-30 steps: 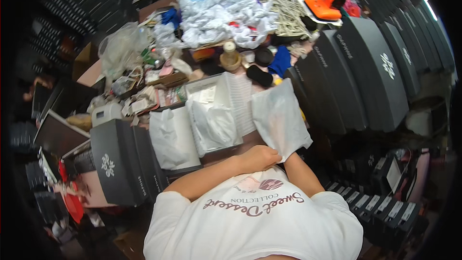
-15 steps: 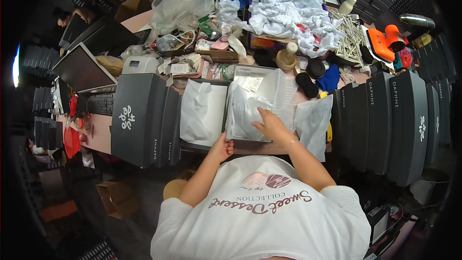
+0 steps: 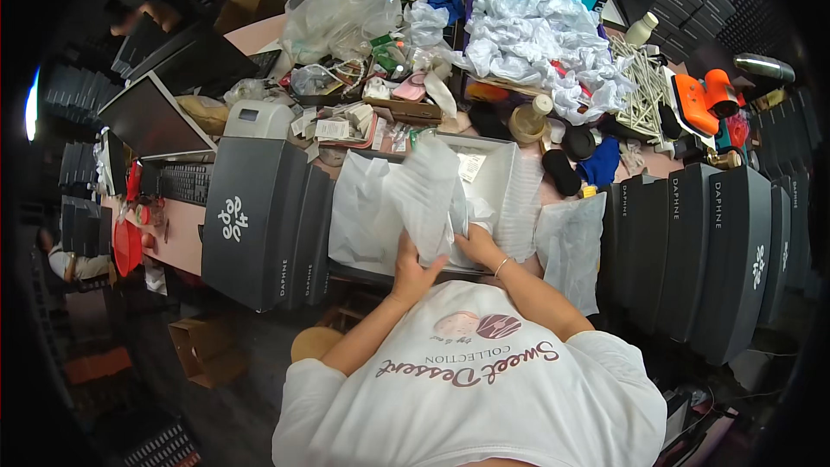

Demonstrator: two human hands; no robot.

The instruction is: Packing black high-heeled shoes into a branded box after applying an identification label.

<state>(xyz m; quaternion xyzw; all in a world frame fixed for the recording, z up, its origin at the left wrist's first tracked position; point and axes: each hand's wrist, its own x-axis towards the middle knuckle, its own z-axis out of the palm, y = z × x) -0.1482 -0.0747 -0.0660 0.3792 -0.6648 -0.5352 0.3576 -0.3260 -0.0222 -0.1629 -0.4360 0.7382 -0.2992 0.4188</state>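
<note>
Black boxes (image 3: 259, 225) flank, perhaps touching, the hand-held bag (image 3: 430, 195)

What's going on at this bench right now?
A person in a white T-shirt stands at a cluttered bench, both hands on one white translucent bag. The left hand grips its lower edge and the right hand holds it beside that, lifting it over an open white box lined with more wrapping. Another white bag lies to the right. Dark grey boxes stand on both sides, with crumpled white paper behind.
</note>
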